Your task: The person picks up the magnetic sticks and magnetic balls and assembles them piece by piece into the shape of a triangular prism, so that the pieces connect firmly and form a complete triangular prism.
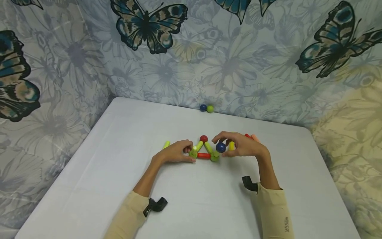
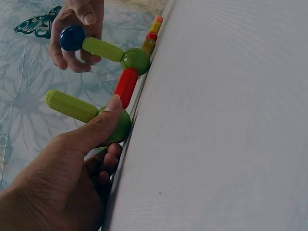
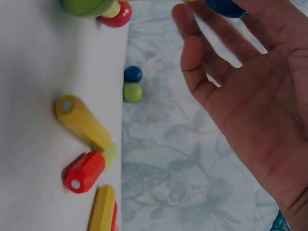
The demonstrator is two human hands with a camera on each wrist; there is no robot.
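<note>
A triangle of toy building rods and balls lies on the table, with a red ball [image 1: 204,138] at its far corner. Its near side is a red rod [image 1: 204,155]; two yellow-green rods [image 1: 208,147] form the others. My left hand [image 1: 176,152] pinches the left green ball [image 2: 122,127], from which a yellow-green rod [image 2: 72,106] rises. Another rod [image 2: 102,49] stands on the right green ball [image 2: 136,61] and bears a blue ball [image 1: 221,147]. Around that blue ball curl the fingers of my right hand [image 1: 244,144]; the exact contact is partly hidden.
At the table's far edge sit a second blue ball [image 1: 203,107] and a green ball [image 1: 210,109]. Loose yellow rods [image 3: 82,120] and a red rod [image 3: 85,172] lie beside my right hand. Beyond my left hand lies a yellow-green rod [image 1: 166,144]. Patterned cloth [image 1: 167,73] hangs behind.
</note>
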